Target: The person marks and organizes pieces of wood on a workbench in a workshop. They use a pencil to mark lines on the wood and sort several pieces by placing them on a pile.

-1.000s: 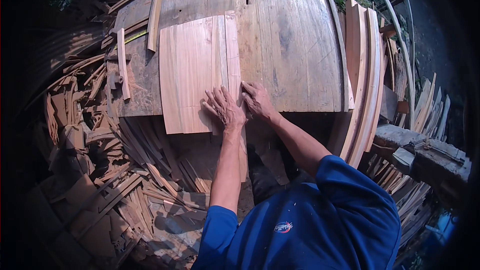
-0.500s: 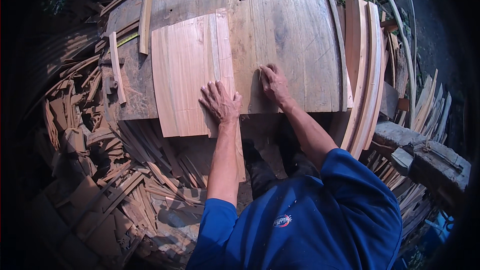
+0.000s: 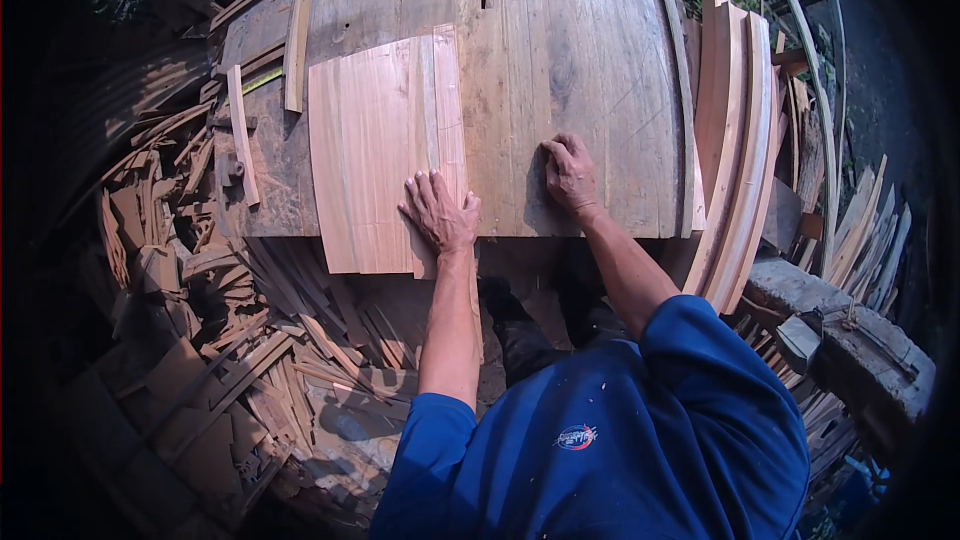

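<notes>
Pale pinkish wooden boards [image 3: 370,140] lie edge to edge on the worn wooden table [image 3: 610,90], their near ends sticking out past its front edge. My left hand [image 3: 441,212] rests on the right-hand boards near that end, palm down with fingers spread. To the right of the boards, my right hand [image 3: 570,177] is over the table near its front edge, with fingers curled in. Whatever those fingers hold, if anything, cannot be made out.
A narrow wood strip [image 3: 243,135] and a longer strip [image 3: 300,30] lie on the table's left side, near a yellow tape measure [image 3: 262,78]. Long boards [image 3: 735,140] lean against its right side. Scrap wood [image 3: 210,340] is heaped at lower left, and a concrete block [image 3: 850,330] stands at right.
My right hand has moved right and slightly nearer to me, away from the boards, its fingers curling in more. My left hand stays flat on the boards.
</notes>
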`<state>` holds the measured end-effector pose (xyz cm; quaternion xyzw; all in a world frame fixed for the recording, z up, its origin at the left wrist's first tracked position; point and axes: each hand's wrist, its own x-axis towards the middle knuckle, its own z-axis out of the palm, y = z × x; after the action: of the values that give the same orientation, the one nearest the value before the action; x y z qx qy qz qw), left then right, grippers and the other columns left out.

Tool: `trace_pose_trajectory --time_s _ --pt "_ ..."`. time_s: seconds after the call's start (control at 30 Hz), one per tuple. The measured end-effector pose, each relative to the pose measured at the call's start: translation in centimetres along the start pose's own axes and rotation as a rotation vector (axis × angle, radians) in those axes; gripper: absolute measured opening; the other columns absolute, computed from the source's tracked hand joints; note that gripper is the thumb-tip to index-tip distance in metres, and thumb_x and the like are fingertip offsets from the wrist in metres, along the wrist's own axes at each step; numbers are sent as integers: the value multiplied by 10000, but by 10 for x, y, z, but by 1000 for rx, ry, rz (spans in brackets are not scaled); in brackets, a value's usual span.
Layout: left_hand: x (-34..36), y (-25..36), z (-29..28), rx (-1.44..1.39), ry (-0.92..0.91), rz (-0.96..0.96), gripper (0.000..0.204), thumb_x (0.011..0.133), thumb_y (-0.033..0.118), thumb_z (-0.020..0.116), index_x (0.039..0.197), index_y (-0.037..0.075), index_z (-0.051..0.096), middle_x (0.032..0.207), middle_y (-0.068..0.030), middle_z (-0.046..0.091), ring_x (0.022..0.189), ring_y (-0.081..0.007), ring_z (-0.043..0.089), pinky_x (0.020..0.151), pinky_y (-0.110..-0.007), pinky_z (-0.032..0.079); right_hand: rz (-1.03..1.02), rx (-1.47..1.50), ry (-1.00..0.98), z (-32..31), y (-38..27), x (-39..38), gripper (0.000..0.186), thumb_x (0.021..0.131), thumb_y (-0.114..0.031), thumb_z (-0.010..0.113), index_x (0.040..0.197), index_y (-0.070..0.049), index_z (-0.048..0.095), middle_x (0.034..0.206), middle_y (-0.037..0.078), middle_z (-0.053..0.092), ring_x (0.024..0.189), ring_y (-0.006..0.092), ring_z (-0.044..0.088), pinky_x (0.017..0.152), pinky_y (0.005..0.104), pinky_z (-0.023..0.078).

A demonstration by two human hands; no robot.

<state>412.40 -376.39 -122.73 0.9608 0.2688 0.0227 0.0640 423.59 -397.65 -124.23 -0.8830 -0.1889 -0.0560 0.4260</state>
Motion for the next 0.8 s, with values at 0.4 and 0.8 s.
trace_pose_trajectory --time_s 0.4,0.8 --pt "1 1 2 -78 58 -34 786 679 338 817 1365 68 544 1490 -168 456 1468 -373 310 1184 -667 169 -16 -64 -29 4 -2 3 256 811 28 618 1052 -47 659 1054 150 615 990 350 610 846 405 518" --pt "15 13 0 -50 41 -147 640 723 416 798 1224 70 600 1399 -138 516 1411 -359 364 1166 -708 161 -28 -102 -57 6 -5 4 282 788 29 609 1056 -45 654 1039 155 606 1002 354 594 859 416 507"
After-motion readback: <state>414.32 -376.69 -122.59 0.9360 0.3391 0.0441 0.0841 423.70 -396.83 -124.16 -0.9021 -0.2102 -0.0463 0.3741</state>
